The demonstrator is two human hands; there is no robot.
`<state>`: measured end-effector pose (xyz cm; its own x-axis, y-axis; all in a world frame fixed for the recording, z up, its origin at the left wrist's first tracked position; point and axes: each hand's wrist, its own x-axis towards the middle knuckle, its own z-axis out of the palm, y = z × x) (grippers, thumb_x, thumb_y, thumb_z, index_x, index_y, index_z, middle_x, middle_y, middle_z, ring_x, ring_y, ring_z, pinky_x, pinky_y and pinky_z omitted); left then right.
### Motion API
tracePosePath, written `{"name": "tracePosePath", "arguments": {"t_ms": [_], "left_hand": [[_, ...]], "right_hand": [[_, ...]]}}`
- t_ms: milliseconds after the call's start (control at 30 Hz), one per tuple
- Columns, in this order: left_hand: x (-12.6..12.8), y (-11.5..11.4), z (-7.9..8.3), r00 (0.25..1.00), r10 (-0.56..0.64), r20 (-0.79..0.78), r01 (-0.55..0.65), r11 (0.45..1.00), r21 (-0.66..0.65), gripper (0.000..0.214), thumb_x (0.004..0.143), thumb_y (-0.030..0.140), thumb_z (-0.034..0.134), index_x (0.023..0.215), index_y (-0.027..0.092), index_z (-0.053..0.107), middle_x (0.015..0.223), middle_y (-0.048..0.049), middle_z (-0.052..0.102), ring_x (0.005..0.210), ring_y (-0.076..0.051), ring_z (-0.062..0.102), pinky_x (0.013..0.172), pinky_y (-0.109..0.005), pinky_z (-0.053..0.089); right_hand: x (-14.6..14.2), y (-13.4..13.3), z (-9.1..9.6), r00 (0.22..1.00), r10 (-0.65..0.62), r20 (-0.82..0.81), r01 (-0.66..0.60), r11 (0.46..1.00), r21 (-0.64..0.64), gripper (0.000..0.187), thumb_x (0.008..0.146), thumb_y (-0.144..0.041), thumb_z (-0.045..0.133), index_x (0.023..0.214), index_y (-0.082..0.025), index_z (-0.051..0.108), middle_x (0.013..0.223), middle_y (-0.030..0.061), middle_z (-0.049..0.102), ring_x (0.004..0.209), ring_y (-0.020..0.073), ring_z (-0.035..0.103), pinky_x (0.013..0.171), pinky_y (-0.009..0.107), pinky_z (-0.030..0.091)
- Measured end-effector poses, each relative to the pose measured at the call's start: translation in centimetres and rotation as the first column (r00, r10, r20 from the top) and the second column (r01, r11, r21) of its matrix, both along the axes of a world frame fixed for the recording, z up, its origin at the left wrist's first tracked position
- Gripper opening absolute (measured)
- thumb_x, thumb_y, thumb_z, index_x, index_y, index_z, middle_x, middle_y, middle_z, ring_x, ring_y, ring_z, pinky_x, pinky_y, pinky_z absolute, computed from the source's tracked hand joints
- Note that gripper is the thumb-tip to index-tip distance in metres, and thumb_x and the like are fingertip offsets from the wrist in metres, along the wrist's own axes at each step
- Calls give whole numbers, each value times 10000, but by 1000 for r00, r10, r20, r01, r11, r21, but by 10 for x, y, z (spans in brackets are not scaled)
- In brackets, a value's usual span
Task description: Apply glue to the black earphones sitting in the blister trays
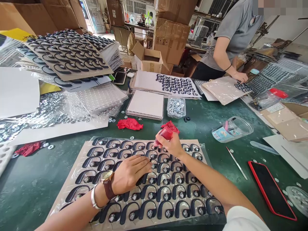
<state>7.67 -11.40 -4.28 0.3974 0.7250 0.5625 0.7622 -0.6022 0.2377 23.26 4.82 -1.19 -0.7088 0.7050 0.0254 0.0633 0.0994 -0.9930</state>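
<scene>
My right hand is closed around a small red squeeze bottle, tilted with its tip down over the upper middle rows of black hook-shaped pieces. Those look like ear hooks, each with a round metallic part at one end, set in rows on a film-covered cardboard sheet. My left hand lies low across the middle of the sheet, fingers stretched out side by side, fingertips by one of the hooks. Its thumb is hidden. A watch and a bangle are on that wrist.
Red cloths, a tub of metal washers and a stack of sheets lie beyond. A clear jar, tweezers and a red-cased phone are right. Loaded sheets pile left. A co-worker handles sheets opposite.
</scene>
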Motion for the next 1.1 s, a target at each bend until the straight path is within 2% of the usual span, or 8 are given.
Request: {"name": "tracePosePath", "arguments": {"t_ms": [200,367,500,600,700,833,967,1100], "left_hand": [[6,-1,-3,999,5,-42,-5,1000,-11,282,958,157,401,1162,95,587,1058,-129,710,1012,-223,662,866,-362,558],[13,0,-4,995,-10,-103,12,1000,22,320,971,158,333,1119,64,600,1006,-161,704,980,-235,661,837,-372,559],[14,1,-1,993,-5,-119,7,1000,17,318,971,154,334,1103,66,609,988,-155,704,956,-223,661,831,-358,560],[14,-1,0,993,6,-117,0,999,45,310,974,138,337,1085,69,617,983,-144,709,946,-216,665,827,-355,560],[17,-6,0,992,17,-123,-7,997,80,300,979,133,354,1104,74,621,1020,-136,711,990,-214,660,861,-359,552],[19,-13,-2,987,35,-154,-17,993,113,267,967,135,413,1111,58,625,1027,-129,717,995,-229,666,875,-362,549],[18,-13,-3,983,60,-174,-42,993,106,315,976,127,355,1144,65,615,1042,-144,711,1019,-219,661,872,-351,553],[18,-12,-5,981,73,-178,-56,994,97,317,963,116,354,1140,66,612,1039,-161,706,1023,-224,658,863,-355,559]], "right_hand": [[31,28,14,1000,-3,-5,3,999,-46,288,822,-446,698,854,-169,627,617,5,669,547,159,667,471,251,531],[39,41,15,1000,-8,-7,7,994,-109,323,819,-472,694,880,-166,611,612,5,659,564,168,677,456,247,531],[41,32,12,999,28,18,-26,991,-134,318,827,-473,685,883,-169,610,635,12,675,551,150,659,485,248,540],[44,13,5,999,-6,42,12,991,-137,308,820,-479,688,867,-185,612,658,13,680,577,156,662,513,259,552],[43,-11,-8,997,-74,28,76,994,-82,287,824,-465,689,865,-190,617,698,26,700,626,170,681,553,273,565],[39,-33,-28,991,-135,11,133,987,89,256,836,-438,681,891,-194,625,729,41,719,664,185,696,635,305,583],[40,-36,-39,987,-159,35,145,957,251,257,814,-411,704,950,-208,626,731,40,720,637,190,688,640,316,583],[41,-35,-38,987,-155,49,125,917,379,255,797,-391,713,957,-211,631,803,42,718,692,190,694,692,313,578]]}}
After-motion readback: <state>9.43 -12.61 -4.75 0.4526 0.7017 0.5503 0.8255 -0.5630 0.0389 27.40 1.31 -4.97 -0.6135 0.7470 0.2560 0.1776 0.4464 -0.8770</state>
